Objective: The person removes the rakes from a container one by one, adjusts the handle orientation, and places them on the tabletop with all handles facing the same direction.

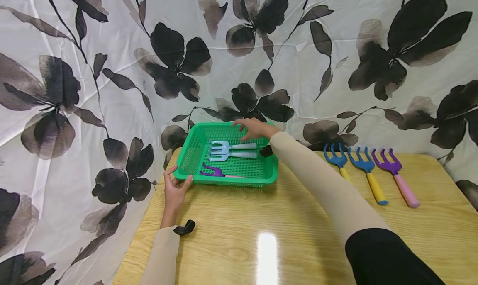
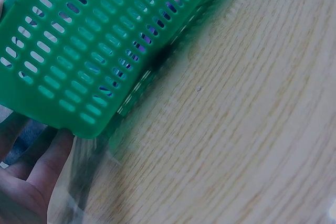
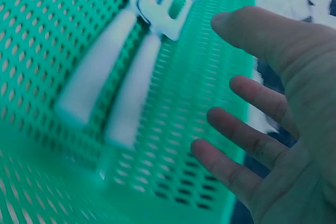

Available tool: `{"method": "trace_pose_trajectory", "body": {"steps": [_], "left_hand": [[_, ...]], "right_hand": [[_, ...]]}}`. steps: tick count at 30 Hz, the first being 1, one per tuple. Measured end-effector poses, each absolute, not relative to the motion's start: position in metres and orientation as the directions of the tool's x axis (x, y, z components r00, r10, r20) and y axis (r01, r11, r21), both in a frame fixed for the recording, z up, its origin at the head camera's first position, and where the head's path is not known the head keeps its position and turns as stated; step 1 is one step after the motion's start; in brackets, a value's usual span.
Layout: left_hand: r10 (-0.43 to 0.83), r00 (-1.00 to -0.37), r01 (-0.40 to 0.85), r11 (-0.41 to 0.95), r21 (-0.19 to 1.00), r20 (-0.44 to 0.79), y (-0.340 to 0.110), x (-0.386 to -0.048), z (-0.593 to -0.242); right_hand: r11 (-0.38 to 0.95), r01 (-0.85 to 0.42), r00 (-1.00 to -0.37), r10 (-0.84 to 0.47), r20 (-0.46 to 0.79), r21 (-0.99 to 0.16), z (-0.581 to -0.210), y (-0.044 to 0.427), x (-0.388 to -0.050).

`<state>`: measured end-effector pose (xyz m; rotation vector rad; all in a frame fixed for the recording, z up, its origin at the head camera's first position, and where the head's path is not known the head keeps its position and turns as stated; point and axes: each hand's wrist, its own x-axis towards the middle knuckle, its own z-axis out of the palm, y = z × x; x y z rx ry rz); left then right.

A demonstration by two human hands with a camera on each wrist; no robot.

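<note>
A green plastic basket [image 1: 228,181] with slotted walls stands at the table's back left. Inside lie two light blue garden hand forks with pale handles, the upper one [image 1: 242,146] and the lower one [image 1: 244,155], plus a purple fork [image 1: 213,171] with a pink handle. My left hand [image 1: 174,193] grips the basket's near left corner, thumb at the front rim and fingers at the left side. Over the basket's back right part hovers my right hand [image 1: 255,128], fingers spread and holding nothing. The right wrist view shows this hand [image 3: 278,124] beside the pale-handled forks, apart from them.
Right of the basket, two blue forks with yellow handles, one [image 1: 337,158] and another [image 1: 367,173], lie beside a purple fork [image 1: 397,179] with a pink handle. A floral cloth [image 1: 298,69] hangs behind and left of the wooden table [image 1: 224,235].
</note>
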<state>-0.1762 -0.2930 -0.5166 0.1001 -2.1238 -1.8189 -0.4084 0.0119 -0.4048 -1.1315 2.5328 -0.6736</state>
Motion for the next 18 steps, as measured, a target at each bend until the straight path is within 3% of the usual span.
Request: {"method": "trace_pose_trajectory", "body": {"steps": [8,18], "left_hand": [[-0.291,-0.936,0.157,0.16,0.975,0.198,-0.294,-0.173,-0.517],[-0.295,-0.933,0.16,0.176,0.971,0.207,-0.299,-0.185,-0.529]], "right_hand": [[0.627,-0.587,-0.637,-0.748,-0.185,-0.512,-0.427,-0.015,-0.404],[0.686,-0.574,-0.662,-0.71,-0.239,-0.447,-0.438,-0.018,-0.409]]}}
